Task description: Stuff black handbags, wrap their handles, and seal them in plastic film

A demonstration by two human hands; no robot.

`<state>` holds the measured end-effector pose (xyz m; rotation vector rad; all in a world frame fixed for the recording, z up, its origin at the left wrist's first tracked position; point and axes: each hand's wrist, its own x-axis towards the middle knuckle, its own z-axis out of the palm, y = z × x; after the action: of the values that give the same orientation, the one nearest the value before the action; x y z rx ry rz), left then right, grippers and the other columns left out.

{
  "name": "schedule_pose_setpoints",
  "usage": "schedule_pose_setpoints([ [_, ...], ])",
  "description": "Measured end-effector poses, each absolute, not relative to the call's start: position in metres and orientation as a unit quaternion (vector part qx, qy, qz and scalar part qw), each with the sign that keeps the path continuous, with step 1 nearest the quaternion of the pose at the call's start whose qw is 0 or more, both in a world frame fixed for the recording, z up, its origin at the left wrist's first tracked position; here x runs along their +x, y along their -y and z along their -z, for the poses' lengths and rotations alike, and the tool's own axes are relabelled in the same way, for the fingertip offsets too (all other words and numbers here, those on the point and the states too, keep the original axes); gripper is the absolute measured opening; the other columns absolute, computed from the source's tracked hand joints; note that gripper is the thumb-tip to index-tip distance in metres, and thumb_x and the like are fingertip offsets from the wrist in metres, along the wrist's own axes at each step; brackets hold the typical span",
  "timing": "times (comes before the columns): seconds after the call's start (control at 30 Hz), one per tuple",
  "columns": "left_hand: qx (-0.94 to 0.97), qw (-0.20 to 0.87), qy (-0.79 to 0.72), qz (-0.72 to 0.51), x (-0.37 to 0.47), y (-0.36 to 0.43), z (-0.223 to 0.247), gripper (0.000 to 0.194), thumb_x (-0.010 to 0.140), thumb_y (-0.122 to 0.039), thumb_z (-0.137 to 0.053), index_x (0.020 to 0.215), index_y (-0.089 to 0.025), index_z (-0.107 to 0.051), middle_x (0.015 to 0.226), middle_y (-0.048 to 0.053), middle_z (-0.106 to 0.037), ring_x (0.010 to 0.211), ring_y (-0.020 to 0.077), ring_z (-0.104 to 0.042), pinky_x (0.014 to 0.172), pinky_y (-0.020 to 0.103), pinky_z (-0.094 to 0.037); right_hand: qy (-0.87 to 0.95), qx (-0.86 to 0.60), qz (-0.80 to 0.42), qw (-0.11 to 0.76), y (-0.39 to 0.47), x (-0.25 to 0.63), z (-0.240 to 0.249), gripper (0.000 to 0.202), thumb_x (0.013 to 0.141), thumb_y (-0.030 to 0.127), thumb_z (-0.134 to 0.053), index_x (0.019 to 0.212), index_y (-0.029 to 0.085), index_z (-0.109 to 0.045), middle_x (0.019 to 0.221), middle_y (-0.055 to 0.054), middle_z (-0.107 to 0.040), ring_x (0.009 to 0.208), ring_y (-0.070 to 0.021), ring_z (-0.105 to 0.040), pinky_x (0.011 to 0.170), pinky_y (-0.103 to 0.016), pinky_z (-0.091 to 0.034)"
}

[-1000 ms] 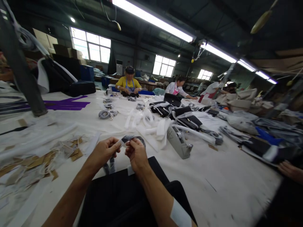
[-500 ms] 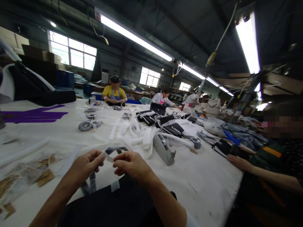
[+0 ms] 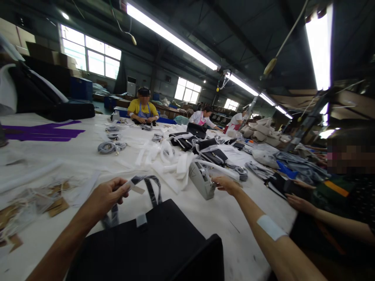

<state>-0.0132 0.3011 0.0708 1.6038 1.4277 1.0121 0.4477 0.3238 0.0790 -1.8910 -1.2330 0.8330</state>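
The left hand's (image 3: 109,195) fingers are clamped on the wrapped handle (image 3: 150,190); the right hand's (image 3: 230,184) are at the near end of the tape dispenser (image 3: 200,182), whether pinched together I cannot tell. The dispenser lies just left of that nearer hand, long axis slanting away leftward. The black bag (image 3: 146,242) lies nearest the body.

No words, numbers or brands legible. Grey tape dispenser (image 3: 201,184): thin dark lines on its side, too small to make out. Small pale tag (image 3: 138,190) by the bag handle (image 3: 151,192), brown cards (image 3: 58,207) on the table (image 3: 227,242): any print unreadable.
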Motion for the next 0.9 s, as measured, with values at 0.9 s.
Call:
schedule_pose_setpoints([
  [0.9,0.603,0.411,-0.550,-0.406,-0.010,-0.298,-0.074,0.050,0.065,-0.067,-0.063,0.080,-0.019,-0.065,0.076,0.006,-0.073,0.073,0.0223,-0.067,0.064,0.028,-0.050,0.376,-0.804,-0.282,0.363,-0.294,0.472,-0.026,0.019,0.080,0.033,-0.067,0.073,0.016,-0.064,0.079,-0.003,-0.068,0.083,-0.0188,-0.065,0.079,-0.036,-0.049],
])
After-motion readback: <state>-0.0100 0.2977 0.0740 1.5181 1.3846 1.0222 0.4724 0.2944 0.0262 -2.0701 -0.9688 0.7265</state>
